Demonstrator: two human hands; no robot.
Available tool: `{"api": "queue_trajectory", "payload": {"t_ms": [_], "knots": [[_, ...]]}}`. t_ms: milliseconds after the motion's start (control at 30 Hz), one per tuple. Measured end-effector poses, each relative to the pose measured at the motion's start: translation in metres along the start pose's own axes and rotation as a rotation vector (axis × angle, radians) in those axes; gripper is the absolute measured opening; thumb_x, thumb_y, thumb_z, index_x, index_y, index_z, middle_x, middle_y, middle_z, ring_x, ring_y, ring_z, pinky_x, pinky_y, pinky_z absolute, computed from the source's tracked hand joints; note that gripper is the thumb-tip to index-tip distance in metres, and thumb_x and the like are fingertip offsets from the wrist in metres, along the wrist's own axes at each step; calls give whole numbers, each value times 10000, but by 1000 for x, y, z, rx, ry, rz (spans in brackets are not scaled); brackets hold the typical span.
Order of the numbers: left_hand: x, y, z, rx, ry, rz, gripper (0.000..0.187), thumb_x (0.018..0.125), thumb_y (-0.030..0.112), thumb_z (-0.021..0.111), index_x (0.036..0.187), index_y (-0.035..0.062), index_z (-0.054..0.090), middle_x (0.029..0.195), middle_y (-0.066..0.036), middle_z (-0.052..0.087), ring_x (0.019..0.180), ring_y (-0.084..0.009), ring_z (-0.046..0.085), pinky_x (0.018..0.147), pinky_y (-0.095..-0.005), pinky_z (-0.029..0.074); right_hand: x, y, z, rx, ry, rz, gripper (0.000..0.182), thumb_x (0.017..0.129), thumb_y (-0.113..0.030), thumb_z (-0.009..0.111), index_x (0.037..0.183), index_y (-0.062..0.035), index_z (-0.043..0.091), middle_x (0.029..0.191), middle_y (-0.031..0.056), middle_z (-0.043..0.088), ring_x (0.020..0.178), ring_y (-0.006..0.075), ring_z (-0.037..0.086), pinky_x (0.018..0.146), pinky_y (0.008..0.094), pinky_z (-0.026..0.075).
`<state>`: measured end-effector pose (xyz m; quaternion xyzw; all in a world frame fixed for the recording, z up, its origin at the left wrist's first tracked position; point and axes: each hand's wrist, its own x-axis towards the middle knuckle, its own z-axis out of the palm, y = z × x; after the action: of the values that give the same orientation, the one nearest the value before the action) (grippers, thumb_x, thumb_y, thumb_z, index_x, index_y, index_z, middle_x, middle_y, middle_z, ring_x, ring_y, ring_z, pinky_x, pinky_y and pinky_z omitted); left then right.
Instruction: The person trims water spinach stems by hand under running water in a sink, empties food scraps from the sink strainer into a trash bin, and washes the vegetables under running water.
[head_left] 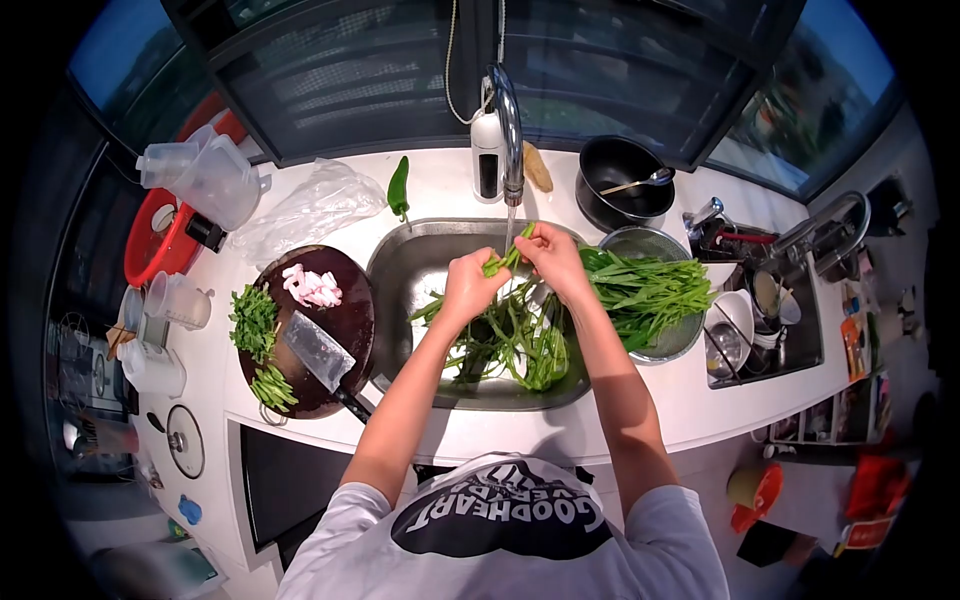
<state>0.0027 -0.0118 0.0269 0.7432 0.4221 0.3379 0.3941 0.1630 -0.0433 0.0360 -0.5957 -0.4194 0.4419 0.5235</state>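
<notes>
From my end, the left hand and right hand hide parts of the stems. Greens cover much of the sink floor. The lower edge cuts off the shirt; I can't identify the blurred red thing far right.

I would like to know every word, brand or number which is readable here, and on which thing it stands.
"GOODHEART": on the front of the white shirt, upside down in this view.
"VERYDA": next line of the same print, ends unclear.
Further shirt lettering: too folded to read.
Orange packet: any print is too small.
</notes>
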Motion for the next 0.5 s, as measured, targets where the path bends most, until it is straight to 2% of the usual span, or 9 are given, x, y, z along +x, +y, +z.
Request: {"api": "queue_trajectory", "payload": {"t_ms": [200, 233, 367, 467, 500], "knots": [[0, -5, 5, -187, 106, -242, 178, 729, 149, 613, 680, -10, 550, 544, -46, 528, 528, -85, 482, 511, -275, 406, -1, 14, 16, 141, 94, 51, 170, 870, -144, 600, 809, 11, 564, 671, 55, 599, 590, 93, 572, 510, 223, 483], [-1, -12, 8, -257, 111, -234, 121, 736, 140, 579, 699, 27, 556, 585, 0, 527, 507, -70, 442, 472, -252, 352, -2, 14, 19, 154, 107, 54, 174, 870, -145, 601, 813, 15, 563, 673, 58, 597, 590, 96, 572, 513, 224, 491], [-4, -45, -7, -523, 169, -442, 83, 774, 130, 540, 756, 56, 571, 605, 6, 504, 491, -64, 419, 458, -216, 323, -4, 1, 5, 240, 247, 43, 197, 886, -166, 593, 828, 18, 551, 696, 55, 566, 586, 99, 549, 533, 225, 519], [-5, -57, -16, -622, 161, -383, 93, 825, 107, 516, 795, 44, 578, 661, -6, 561, 525, -62, 432, 483, -220, 343, -4, -3, -3, 228, 187, 74, 202, 879, -170, 603, 827, 18, 553, 690, 49, 556, 587, 97, 547, 522, 227, 521], [-4, -56, -17, -527, 137, -294, 108, 843, 127, 547, 834, 30, 595, 705, -10, 595, 561, -65, 456, 525, -216, 371, -1, 1, -3, 208, 177, 104, 212, 869, -176, 618, 816, 19, 551, 687, 53, 566, 572, 99, 550, 519, 224, 518]]}}
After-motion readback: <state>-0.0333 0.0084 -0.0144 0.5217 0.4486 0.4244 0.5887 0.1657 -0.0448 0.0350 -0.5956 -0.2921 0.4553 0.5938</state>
